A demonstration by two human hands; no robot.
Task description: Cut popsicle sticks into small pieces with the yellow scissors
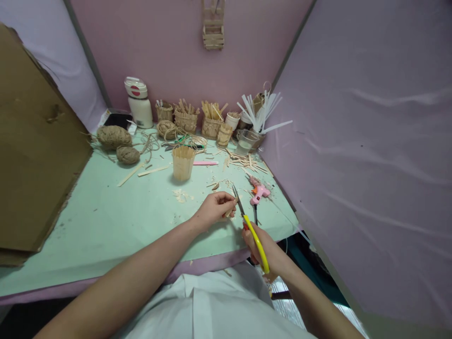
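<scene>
My right hand (259,242) grips yellow-handled scissors (257,238) near the table's front edge, the blades pointing away from me and slightly parted. Just left of the blades, my left hand (217,209) pinches a small piece of wooden stick (229,213); most of it is hidden by the fingers. The fingertips are right beside the blades, and I cannot tell whether the blades touch the piece. Beyond my left hand stands a cup made of upright wooden sticks (183,163). Wood chips (182,196) lie scattered between the cup and my hand.
A pink glue gun (260,193) lies to the right, its cord running toward me. Twine balls (113,137), stick-filled baskets (186,122), glue sticks (259,113) and a white bottle (140,110) line the back. Loose sticks (247,161) lie at back right; cardboard (38,150) stands left.
</scene>
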